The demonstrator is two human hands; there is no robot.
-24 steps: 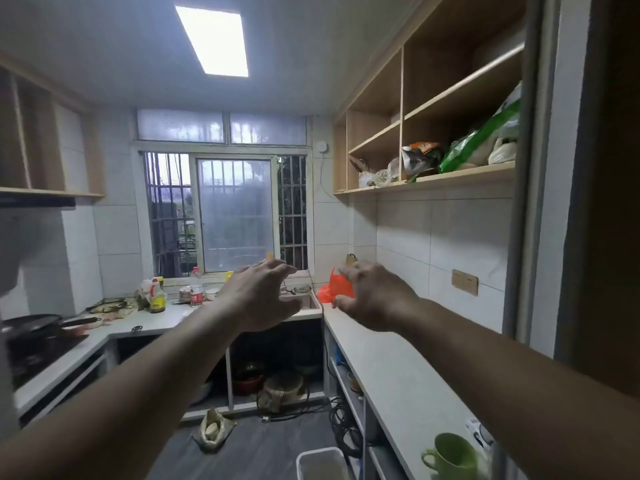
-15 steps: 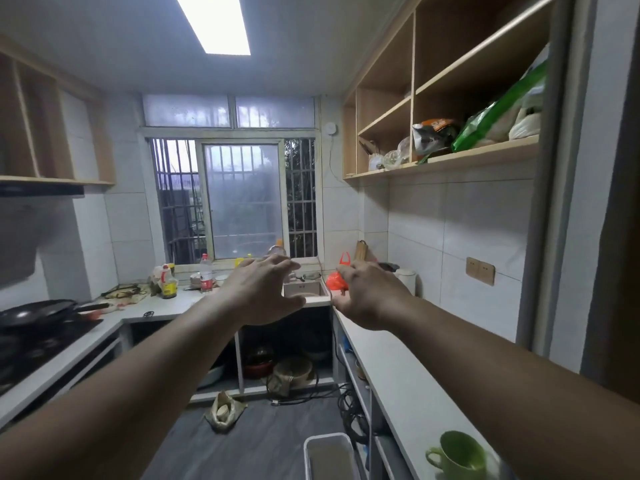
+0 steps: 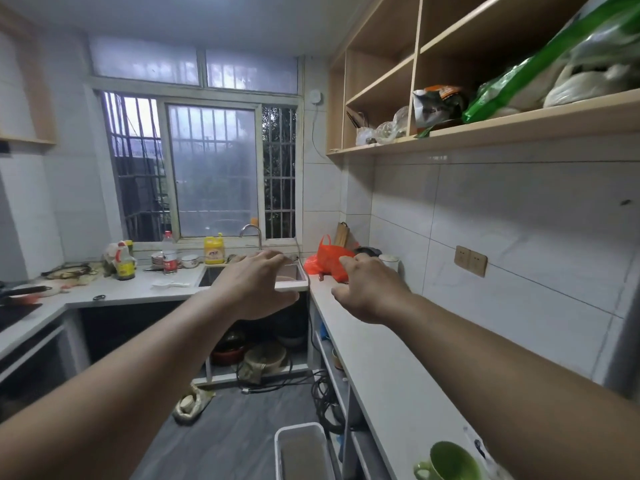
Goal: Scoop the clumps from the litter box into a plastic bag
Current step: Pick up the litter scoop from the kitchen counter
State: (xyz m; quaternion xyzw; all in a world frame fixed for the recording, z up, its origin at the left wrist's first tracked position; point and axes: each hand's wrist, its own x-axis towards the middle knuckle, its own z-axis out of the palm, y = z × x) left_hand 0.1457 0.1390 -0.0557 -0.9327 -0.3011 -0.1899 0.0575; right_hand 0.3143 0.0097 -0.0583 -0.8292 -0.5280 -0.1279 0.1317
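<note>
I stand in a narrow kitchen with both arms stretched forward. An orange plastic bag [image 3: 329, 259] lies on the white counter [image 3: 377, 358] in the far right corner. My right hand [image 3: 369, 289] hovers just in front of the bag with loosely bent fingers, holding nothing. My left hand [image 3: 258, 285] floats over the corner of the sink [image 3: 291, 271], its fingers relaxed and empty. On the floor at the bottom stands a white rectangular bin [image 3: 303, 452] with grey contents; whether it is the litter box I cannot tell. No scoop is visible.
A green mug [image 3: 446, 462] sits on the counter near my right forearm. Bottles and a yellow jug [image 3: 214, 250] line the window sill. A stove with a pan [image 3: 20, 292] is at left. Cables [image 3: 322, 393] and a bag [image 3: 192, 403] lie on the grey floor.
I have moved closer to the far corner; the orange bag and sink appear larger. My right hand has shifted from covering the bag to just below it.
</note>
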